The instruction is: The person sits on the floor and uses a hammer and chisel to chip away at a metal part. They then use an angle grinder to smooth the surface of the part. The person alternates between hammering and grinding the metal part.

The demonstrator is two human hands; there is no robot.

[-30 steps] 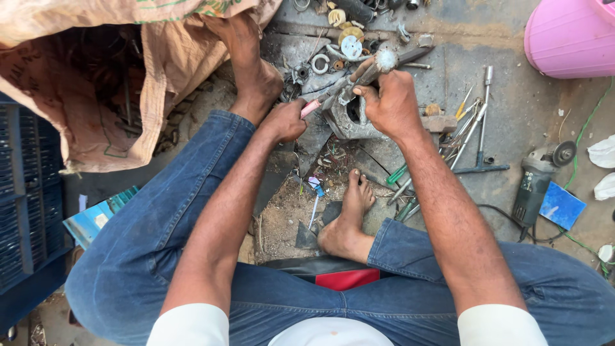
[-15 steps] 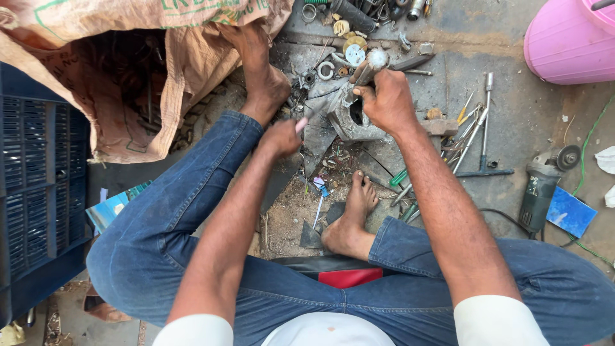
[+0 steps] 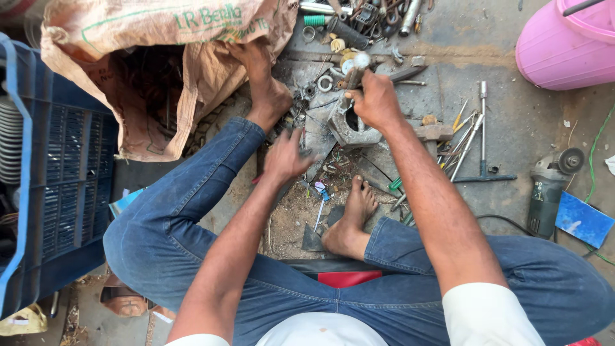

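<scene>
Metal casting [image 3: 349,125] sits on floor [image 3: 512,128] between both feet, amid scattered bolts & rings. R hand [image 3: 377,99] clamped on tool handle [image 3: 354,72], upright over casting. L hand [image 3: 286,157] fingers spread, holding nothing, resting just left of casting. Sack [image 3: 160,70] at left; pink bucket [image 3: 564,48] top right; grinder [image 3: 549,186] at right.

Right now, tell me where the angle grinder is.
The angle grinder lies on the ground at right, beside the blue card, below the pink bucket.
</scene>
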